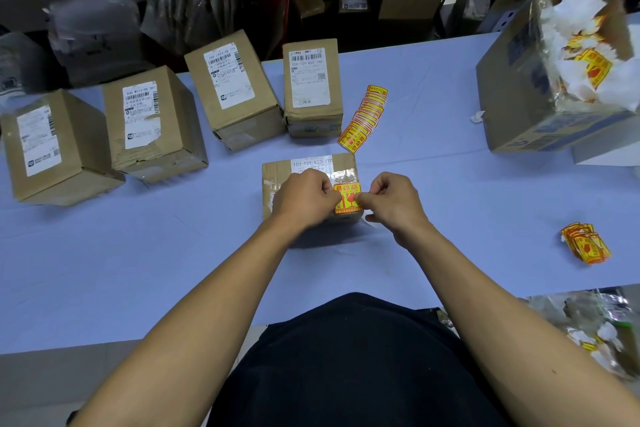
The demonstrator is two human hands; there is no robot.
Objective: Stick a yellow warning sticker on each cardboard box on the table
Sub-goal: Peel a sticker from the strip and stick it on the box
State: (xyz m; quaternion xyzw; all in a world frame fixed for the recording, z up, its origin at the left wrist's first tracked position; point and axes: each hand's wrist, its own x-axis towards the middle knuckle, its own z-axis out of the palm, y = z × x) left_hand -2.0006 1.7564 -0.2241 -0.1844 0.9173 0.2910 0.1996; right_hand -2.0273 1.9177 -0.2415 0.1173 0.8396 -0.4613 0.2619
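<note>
Yellow warning sticker [347,198], red print, pinched at both side edges over the top of the near cardboard box [304,168], brown, taped, white label at its far edge. Four more cardboard boxes [157,121] in a row behind left, white labels up, no yellow showing. Sticker strip [365,118] just right of that row; loose sticker pile [585,243] far right.

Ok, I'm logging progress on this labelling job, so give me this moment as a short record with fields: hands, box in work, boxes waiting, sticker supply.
left hand: pinches the sticker's left edge
right hand: pinches its right edge
sticker: yellow, over the near box
near box: in front of the person
boxes waiting: four in a row, no yellow sticker visible on them
sticker supply: strip beside the row; small pile at right
table: light blue cover
</note>
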